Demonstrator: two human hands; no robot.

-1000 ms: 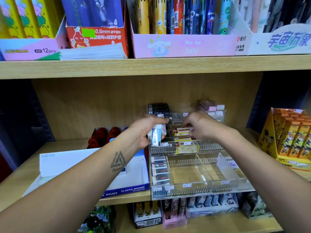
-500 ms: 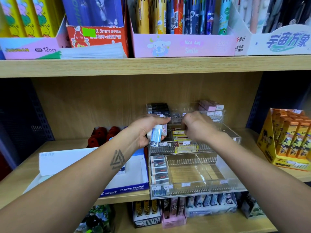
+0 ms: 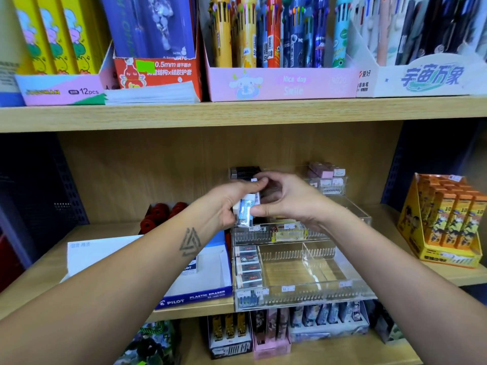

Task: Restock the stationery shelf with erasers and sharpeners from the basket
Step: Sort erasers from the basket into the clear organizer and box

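I see my left hand [image 3: 226,204] curled round a small stack of erasers [image 3: 246,210], held upright just above the clear tiered organizer [image 3: 303,299] on the middle shelf [image 3: 52,262]. My right hand [image 3: 287,204] meets it, thumb & fingertips pinching the stack's right side. More erasers in black sleeves [image 3: 247,267] sit in the organizer's front-left slot; the slots next to them hold nothing. A yellow pack [image 3: 288,233] lies in the tier behind. Blue eraser box [image 3: 200,293] sits left of the organizer, orange display box [image 3: 445,222] far right.
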